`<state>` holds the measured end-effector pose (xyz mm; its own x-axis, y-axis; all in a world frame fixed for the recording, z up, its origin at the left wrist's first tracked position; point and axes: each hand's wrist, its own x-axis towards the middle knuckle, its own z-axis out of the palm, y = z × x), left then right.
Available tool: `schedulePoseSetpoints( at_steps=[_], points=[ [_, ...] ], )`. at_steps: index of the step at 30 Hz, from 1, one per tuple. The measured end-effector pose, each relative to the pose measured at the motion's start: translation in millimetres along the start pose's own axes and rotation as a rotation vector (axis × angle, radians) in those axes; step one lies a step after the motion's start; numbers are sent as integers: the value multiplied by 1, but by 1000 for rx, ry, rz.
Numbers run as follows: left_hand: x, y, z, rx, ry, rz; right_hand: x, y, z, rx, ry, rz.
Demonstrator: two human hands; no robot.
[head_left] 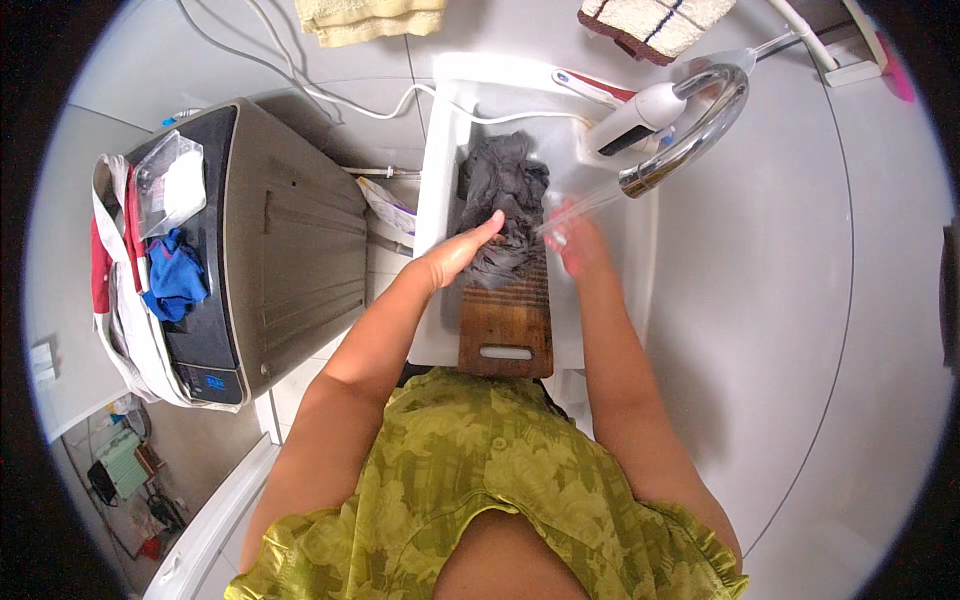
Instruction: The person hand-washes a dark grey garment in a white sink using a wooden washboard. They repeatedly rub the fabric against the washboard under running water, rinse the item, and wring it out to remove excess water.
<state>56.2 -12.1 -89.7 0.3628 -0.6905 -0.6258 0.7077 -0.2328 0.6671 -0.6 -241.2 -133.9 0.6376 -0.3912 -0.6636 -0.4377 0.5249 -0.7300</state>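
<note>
A bunched, wet dark grey cloth [506, 187] lies in the white sink, over the ridged end of a wooden washboard [504, 319]. My left hand [459, 251] rests against the cloth's left side, thumb raised; its other fingers are mostly hidden. To the right of the cloth is my right hand [574, 240], blurred, with no thing seen in it. Water runs from the curved chrome faucet [694, 146] and passes between that hand and the cloth. The washboard slopes out over the sink's near edge, its slotted handle end towards me.
The sink's white rim [431, 202] borders the work on the left. A red-handled brush-like tool [600, 86] lies behind the faucet, near a white cable [390, 116]. Left stands a washing machine [300, 240] bearing a blue cloth [176, 277] and a plastic bag [172, 187]. Towels [371, 19] hang above.
</note>
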Motion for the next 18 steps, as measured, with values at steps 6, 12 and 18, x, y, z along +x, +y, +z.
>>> schedulePoseSetpoints(
  at_steps=[6,12,18],
  points=[
    [-20,-10,12,339,-316,210,-51,18,22,238,-311,291],
    [-42,-19,25,817,-18,278,-62,-13,21,-81,-248,-134],
    [-24,-39,12,780,258,343,-73,-45,29,-2,-406,-180]
  ],
)
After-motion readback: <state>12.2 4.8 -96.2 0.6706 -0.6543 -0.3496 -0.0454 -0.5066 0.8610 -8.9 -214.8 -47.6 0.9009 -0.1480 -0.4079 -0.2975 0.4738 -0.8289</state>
